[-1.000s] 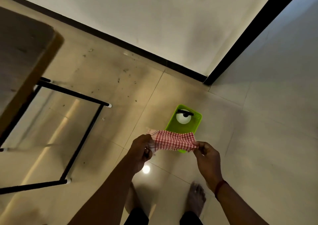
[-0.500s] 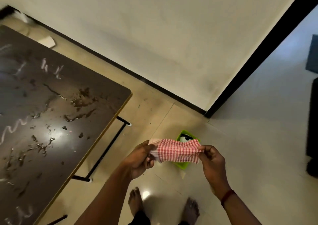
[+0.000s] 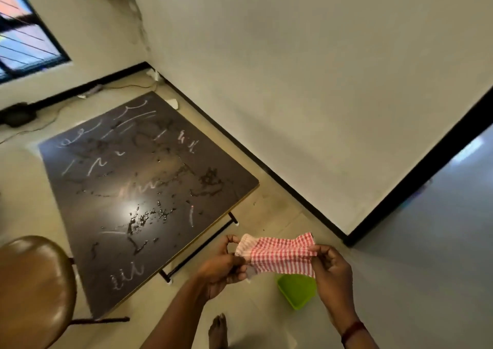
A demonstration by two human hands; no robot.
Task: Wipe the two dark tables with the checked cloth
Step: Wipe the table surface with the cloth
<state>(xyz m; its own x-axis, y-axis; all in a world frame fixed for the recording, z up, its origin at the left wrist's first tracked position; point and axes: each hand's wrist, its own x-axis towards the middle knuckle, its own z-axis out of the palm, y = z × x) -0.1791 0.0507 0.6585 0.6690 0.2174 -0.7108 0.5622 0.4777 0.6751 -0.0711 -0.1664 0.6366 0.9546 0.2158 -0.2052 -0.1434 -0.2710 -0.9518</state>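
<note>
The red-and-white checked cloth is stretched in the air between my two hands, low and right of centre. My left hand pinches its left end and my right hand pinches its right end. A dark table stands to the left of my hands, its top marked with white chalk scribbles and wet smears. The cloth hangs clear of the table, beyond its near right corner. Only one dark table is in view.
A green plastic tub sits on the tiled floor below the cloth. A brown round seat stands at the lower left by the table. Walls with a black skirting run close behind. Cables lie near the window wall.
The view has swung up and left, bringing the whole table top, the seat and the window into sight. Both hands keep the cloth stretched between them, now raised a little above the tub.
</note>
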